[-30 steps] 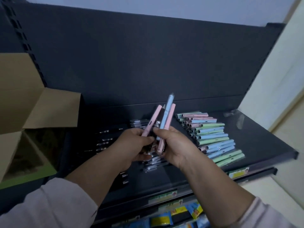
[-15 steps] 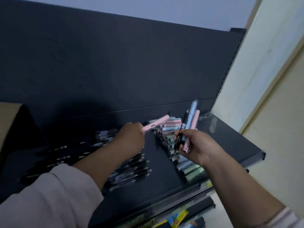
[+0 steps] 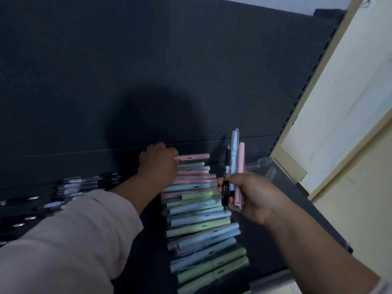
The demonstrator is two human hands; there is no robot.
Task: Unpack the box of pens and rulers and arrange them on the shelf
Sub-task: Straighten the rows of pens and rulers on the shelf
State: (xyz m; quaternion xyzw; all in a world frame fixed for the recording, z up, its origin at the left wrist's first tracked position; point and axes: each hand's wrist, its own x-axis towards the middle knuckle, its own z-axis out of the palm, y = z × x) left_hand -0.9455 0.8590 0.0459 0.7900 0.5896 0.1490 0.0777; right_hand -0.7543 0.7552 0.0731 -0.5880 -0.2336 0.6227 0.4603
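Left hand (image 3: 158,164) grips a pink pen (image 3: 194,157) lying crosswise atop the row, right hand (image 3: 252,196) clutching three upright pens (image 3: 234,166).

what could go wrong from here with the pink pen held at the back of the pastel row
The left hand holds the pink pen at the back of the pastel row; its forearm lies close to the row's left ends, so pulling back might knock pens askew.
The right hand holds three upright pens; the black pen sits lowest in the grip and may slip out.
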